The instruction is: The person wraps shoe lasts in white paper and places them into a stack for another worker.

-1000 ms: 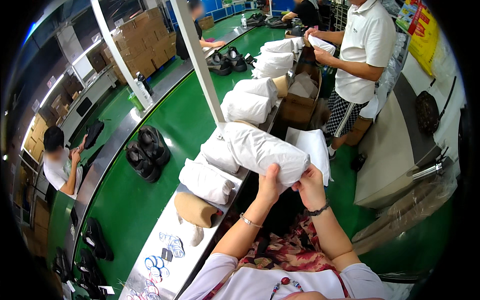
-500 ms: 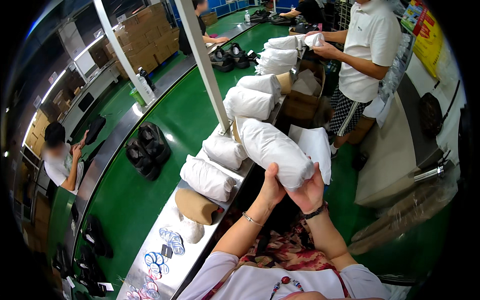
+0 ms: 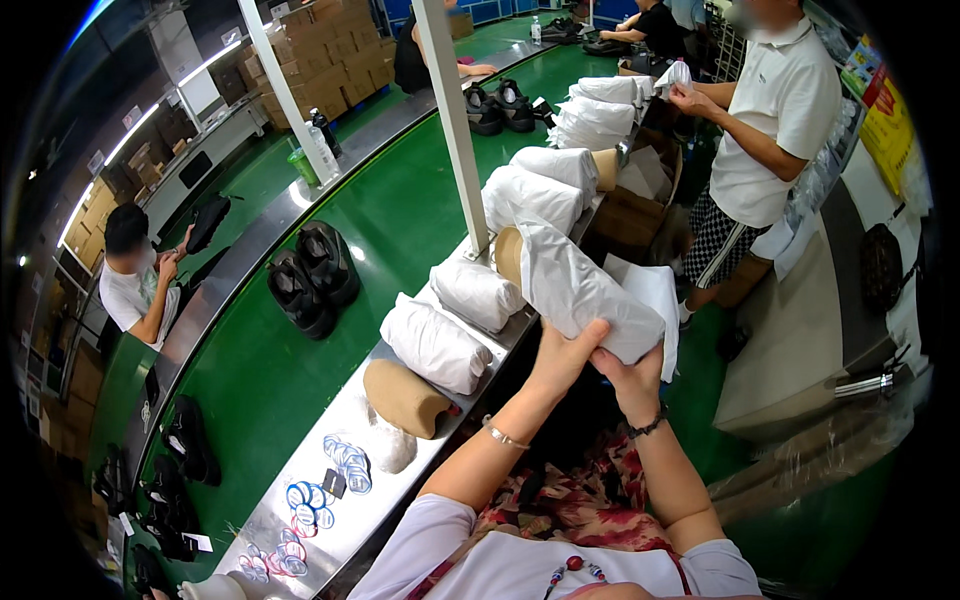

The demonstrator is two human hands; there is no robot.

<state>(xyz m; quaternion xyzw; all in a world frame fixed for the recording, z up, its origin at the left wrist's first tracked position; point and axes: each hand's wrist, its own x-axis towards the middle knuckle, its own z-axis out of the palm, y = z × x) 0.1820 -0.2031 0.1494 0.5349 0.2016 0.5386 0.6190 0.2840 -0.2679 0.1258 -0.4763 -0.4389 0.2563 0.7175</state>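
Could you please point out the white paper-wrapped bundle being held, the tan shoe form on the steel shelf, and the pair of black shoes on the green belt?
white paper-wrapped bundle (image 3: 585, 290), head view, middle of the wrap.
tan shoe form (image 3: 403, 397), head view, its rounded top.
pair of black shoes (image 3: 312, 277), head view, between the two uppers.

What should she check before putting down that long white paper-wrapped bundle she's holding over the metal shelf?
1. Left hand grips the long white paper-wrapped bundle: ok.
2. Right hand supports its near end: ok.
3. Paper fully closed around the contents: cannot tell.
4. Free spot on the steel shelf among the other white wrapped bundles: cannot tell.
5. Tan shoe form clear of the hands: ok.
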